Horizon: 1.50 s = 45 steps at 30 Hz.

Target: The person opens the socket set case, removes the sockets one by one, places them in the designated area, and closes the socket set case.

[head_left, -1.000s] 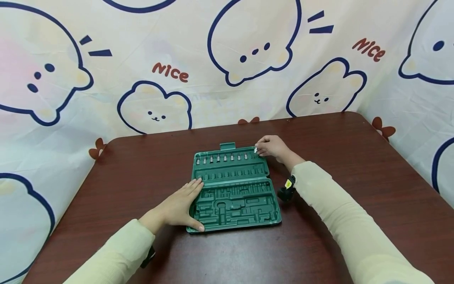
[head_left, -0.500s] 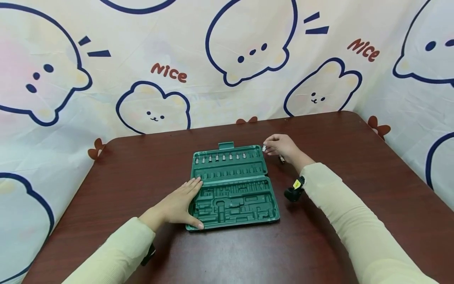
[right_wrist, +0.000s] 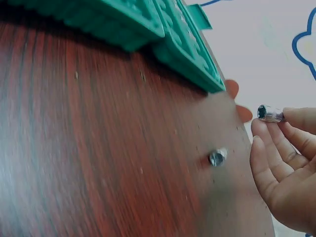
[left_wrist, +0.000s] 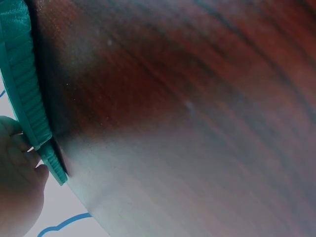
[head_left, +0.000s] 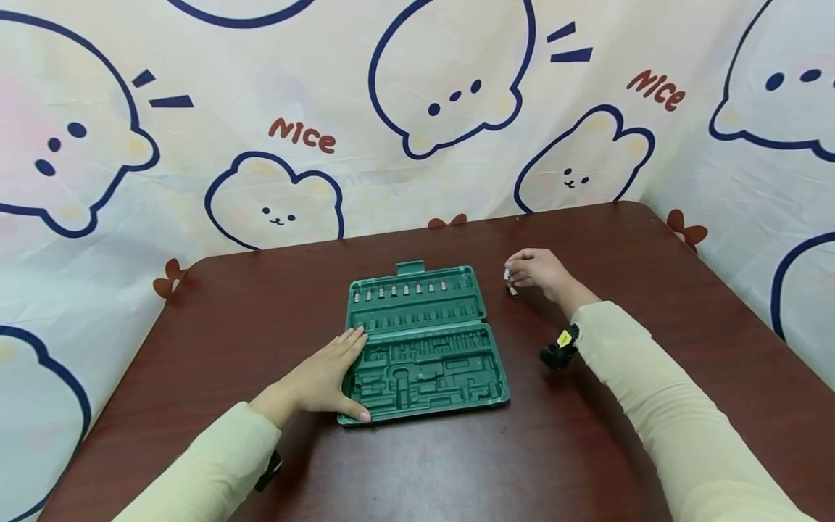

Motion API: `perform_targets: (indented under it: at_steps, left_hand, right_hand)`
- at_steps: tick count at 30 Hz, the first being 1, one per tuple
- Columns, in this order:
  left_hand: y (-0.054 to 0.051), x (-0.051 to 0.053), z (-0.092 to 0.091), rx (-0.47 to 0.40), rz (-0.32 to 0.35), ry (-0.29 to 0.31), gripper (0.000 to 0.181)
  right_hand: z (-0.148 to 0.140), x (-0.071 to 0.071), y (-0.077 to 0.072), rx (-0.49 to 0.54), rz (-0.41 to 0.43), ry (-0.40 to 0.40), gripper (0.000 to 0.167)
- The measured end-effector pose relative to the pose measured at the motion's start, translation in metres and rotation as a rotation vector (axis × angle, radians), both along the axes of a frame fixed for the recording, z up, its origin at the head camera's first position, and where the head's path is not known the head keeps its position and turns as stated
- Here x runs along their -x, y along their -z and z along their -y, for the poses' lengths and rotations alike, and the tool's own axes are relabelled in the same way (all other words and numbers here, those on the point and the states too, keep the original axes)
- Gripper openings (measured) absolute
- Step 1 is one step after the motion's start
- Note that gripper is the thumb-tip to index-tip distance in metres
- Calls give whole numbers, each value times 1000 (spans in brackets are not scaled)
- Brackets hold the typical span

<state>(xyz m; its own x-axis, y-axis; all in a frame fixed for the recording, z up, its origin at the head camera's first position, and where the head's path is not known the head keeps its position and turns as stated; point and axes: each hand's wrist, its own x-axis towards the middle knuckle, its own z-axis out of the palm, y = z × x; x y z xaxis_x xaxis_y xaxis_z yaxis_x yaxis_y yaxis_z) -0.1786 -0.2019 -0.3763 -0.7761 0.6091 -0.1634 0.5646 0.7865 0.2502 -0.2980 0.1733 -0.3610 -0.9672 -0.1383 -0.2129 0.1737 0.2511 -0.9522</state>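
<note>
A green tool case lies unfolded on the table in the head view. Several small silver sockets stand in a row in its far half. My left hand rests on the case's left edge with fingers straight and thumb spread. To the right of the case, my right hand pinches a small ribbed metal socket between thumb and fingertips. Just below that hand a second socket lies on the table, apart from the case.
A brown wooden table carries everything. The case's near half shows moulded recesses, and a latch juts from its far edge. Behind the table hangs a cloth printed with cartoon bears.
My right hand has moved right, from the far right corner of the case to beside the loose socket, still pinching its socket. The left hand keeps its place on the case.
</note>
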Motion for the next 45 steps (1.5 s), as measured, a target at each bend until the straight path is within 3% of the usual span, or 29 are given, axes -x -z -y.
perform_targets:
  at_steps: [9, 25, 34, 45]
  left_hand:
    - [1, -1, 2, -7, 4, -7, 121]
    - [2, 1, -1, -19, 16, -3, 120]
    - [2, -1, 2, -25, 10, 3, 120]
    - [1, -1, 2, -13, -2, 11, 121]
  right_hand:
    - [-13, 1, 4, -30, -10, -7, 28]
    - [-30, 6, 19, -194, 36, -23, 27]
    - [-22, 9, 23, -343, -27, -101, 23]
    - [-17, 13, 25, -439, -65, -98, 19]
